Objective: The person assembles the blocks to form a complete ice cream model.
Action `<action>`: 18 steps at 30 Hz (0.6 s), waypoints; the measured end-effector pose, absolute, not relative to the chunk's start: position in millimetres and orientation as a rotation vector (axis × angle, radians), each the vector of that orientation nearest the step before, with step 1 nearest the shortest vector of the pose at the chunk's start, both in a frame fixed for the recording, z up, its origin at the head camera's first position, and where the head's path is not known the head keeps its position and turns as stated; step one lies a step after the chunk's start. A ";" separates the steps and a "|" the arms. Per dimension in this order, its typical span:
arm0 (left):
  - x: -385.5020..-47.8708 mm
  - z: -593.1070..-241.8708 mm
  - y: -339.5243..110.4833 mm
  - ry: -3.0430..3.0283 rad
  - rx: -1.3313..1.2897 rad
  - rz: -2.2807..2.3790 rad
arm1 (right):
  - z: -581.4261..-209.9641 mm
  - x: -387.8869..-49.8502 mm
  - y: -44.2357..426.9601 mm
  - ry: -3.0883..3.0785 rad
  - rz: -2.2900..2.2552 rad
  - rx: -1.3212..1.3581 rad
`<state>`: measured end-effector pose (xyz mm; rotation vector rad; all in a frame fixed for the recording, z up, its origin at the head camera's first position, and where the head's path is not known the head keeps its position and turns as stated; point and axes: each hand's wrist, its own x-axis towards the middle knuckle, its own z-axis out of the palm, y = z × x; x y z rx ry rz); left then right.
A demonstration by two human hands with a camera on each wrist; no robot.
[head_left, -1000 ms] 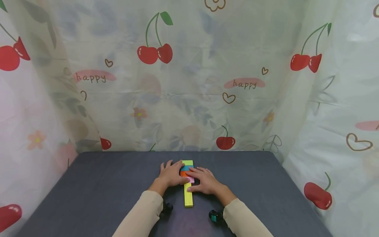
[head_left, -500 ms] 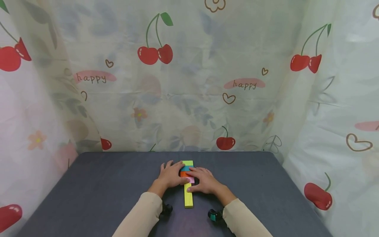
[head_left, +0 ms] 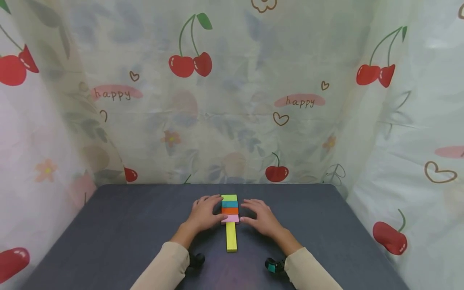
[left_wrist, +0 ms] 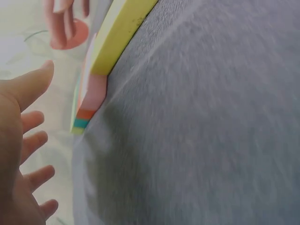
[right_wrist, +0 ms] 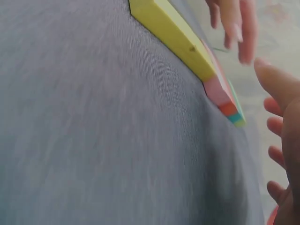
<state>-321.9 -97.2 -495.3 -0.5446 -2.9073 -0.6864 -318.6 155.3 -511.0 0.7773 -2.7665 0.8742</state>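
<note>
On the dark table, a lime block (head_left: 229, 197), a blue block (head_left: 229, 204), an orange block (head_left: 230, 210) and a pink block (head_left: 230, 218) lie crosswise in a tight row. A yellow block (head_left: 231, 237) points lengthwise toward me from the pink one. My left hand (head_left: 204, 212) hovers at the row's left side, its thumb overlapping the pink block in the head view; the left wrist view shows its fingers (left_wrist: 37, 143) spread and apart from the blocks. On the right, my right hand (head_left: 264, 217) is held off the row with loosely extended fingers (right_wrist: 275, 124). Neither hand holds anything.
The dark table (head_left: 145, 233) stretches out on both sides of the blocks. A patterned curtain (head_left: 232, 100) with cherries closes off the back and sides. Black straps with small devices (head_left: 274, 265) sit at both wrists.
Both hands have drawn outward from the row, the right one clearly farther to the right, uncovering the blocks' tops. The blocks keep their arrangement.
</note>
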 end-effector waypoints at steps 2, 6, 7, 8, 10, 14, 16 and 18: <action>-319.5 -492.9 -103.7 -2.884 -0.533 -0.713 | -509.6 -315.6 164.8 -2.762 0.885 0.723; -314.1 -490.4 -119.1 -2.846 -0.508 -0.748 | -508.5 -308.6 187.3 -2.753 0.892 0.652; -312.3 -490.4 -123.5 -2.839 -0.504 -0.756 | -508.6 -306.6 193.3 -2.749 0.899 0.640; -310.5 -491.2 -128.0 -2.831 -0.502 -0.760 | -508.9 -304.3 199.4 -2.742 0.908 0.634; -306.6 -492.8 -137.8 -2.826 -0.499 -0.750 | -510.3 -299.8 211.3 -2.725 0.918 0.629; -298.3 -496.4 -161.5 -2.792 -0.516 -0.723 | -514.2 -289.7 231.5 -2.707 0.901 0.635; -294.3 -497.0 -174.6 -2.761 -0.537 -0.703 | -516.3 -284.7 240.7 -2.708 0.877 0.627; -290.7 -496.9 -187.7 -2.732 -0.554 -0.688 | -518.2 -280.2 250.3 -2.707 0.859 0.607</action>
